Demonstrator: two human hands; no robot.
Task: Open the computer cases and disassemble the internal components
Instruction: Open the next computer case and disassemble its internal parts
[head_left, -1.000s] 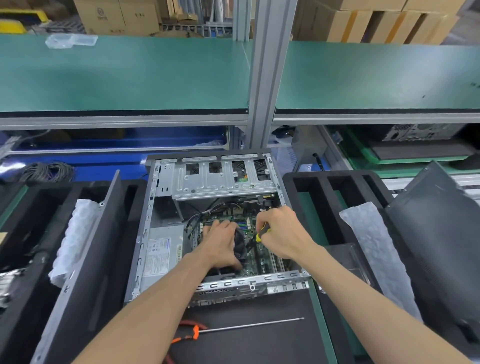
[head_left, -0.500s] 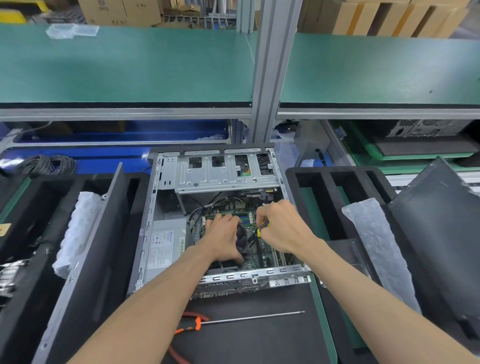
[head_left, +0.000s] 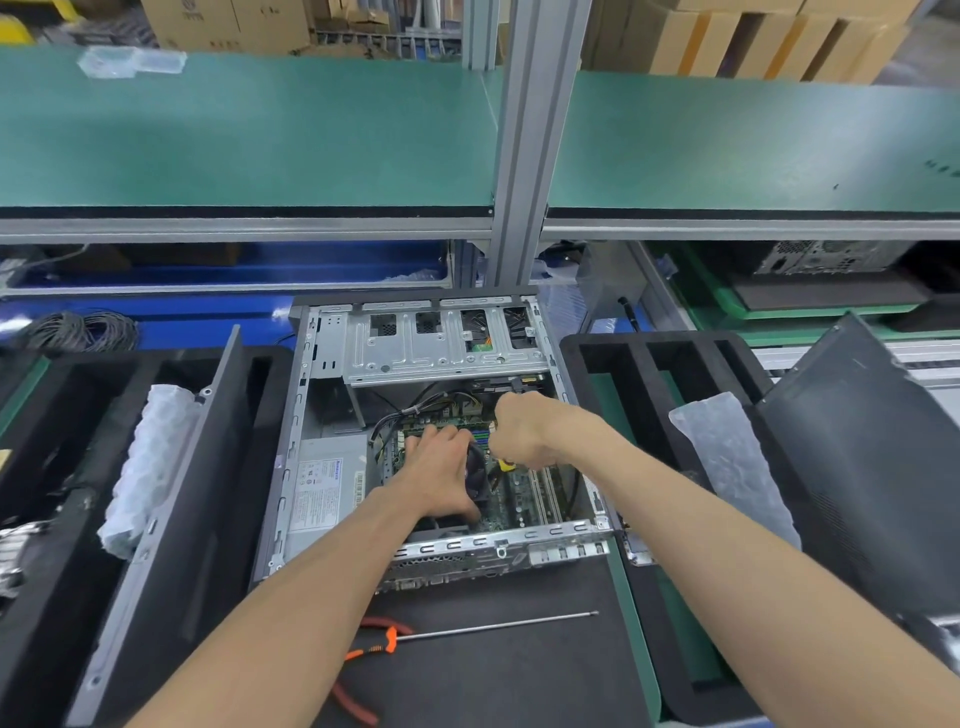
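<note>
An open grey computer case (head_left: 296, 441) lies flat in front of me, its green motherboard (head_left: 524, 493) exposed. A silver drive cage (head_left: 441, 353) spans its far end and a grey power supply (head_left: 324, 488) sits at its left. My left hand (head_left: 441, 467) rests over the black CPU cooler fan (head_left: 477, 470), fingers spread on it. My right hand (head_left: 524, 431) is closed around a yellow-handled screwdriver (head_left: 506, 464) pointing down beside the fan.
A long-shaft screwdriver (head_left: 493, 629) and red-handled pliers (head_left: 358, 670) lie on the black mat near me. Black foam trays (head_left: 649, 374) flank the case, each with white bubble wrap (head_left: 145, 467). A removed side panel (head_left: 161, 519) leans at the left. A green shelf (head_left: 260, 135) overhangs.
My right hand has risen slightly over the motherboard with the screwdriver. The left hand stays on the fan. The view has shifted a little.
</note>
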